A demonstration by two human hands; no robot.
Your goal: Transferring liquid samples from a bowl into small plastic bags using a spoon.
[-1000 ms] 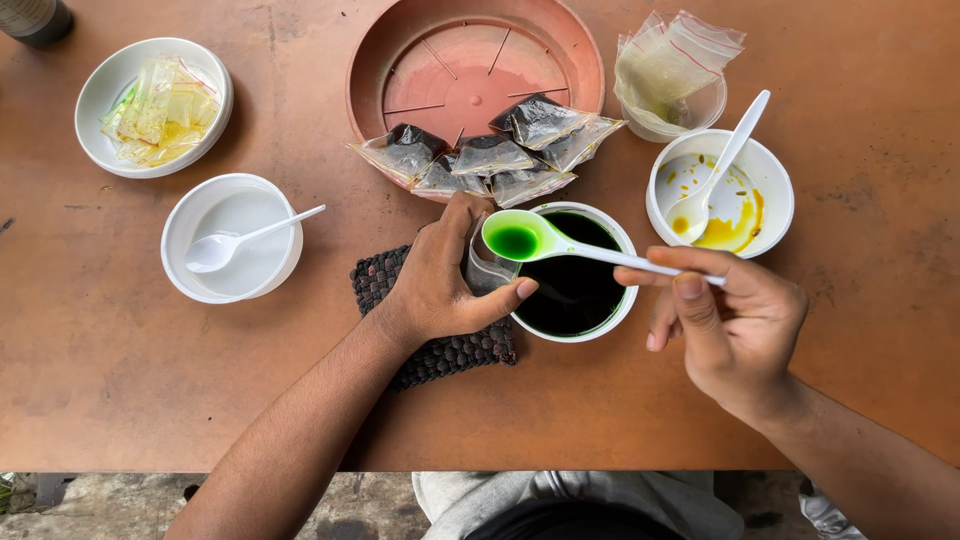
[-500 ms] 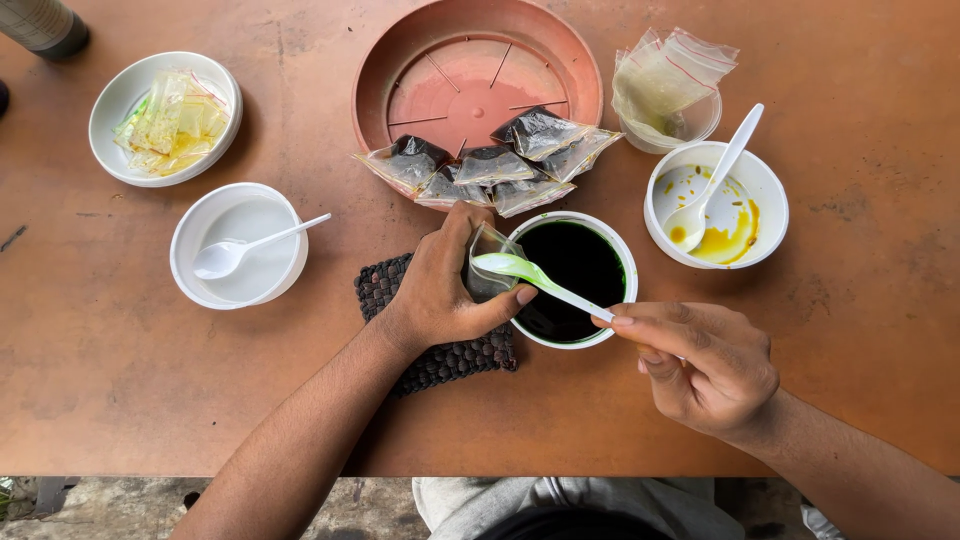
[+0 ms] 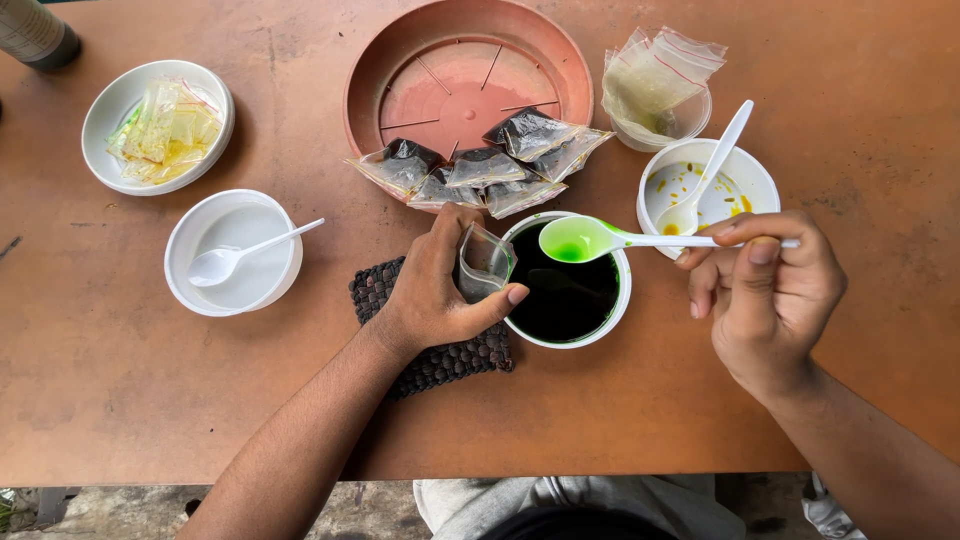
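- The right hand (image 3: 765, 290) pinches the handle of a white plastic spoon (image 3: 620, 239) between thumb and fingers; half a second ago the spoon dipped low over the dark liquid, and now it is lifted level again, its bowl full of bright green liquid.
- The spoon's bowl hovers over the rim of the white bowl of dark green liquid (image 3: 565, 290), just beside the bag.
- The left hand (image 3: 435, 290) is closed around a small clear plastic bag (image 3: 485, 262), holding its mouth open against the near-left rim of that bowl; its grip and place are unchanged from the earlier frames.
- Under the left wrist lies a dark woven mat (image 3: 430, 335), touching the bowl's side.
- Just behind the bowl, several filled dark bags (image 3: 480, 165) lie across the front edge of a terracotta-coloured round tray (image 3: 465, 75).
- To the right stands a white bowl with yellow residue (image 3: 705, 185), a second white spoon leaning in it; the held spoon's handle crosses in front of it.
- Behind that, a clear cup stuffed with empty bags (image 3: 655, 85).
- To the left, a white bowl with a white spoon (image 3: 235, 252), and farther back a white bowl of yellowish bags (image 3: 160, 125).
- All rest on a brown table (image 3: 120, 400).
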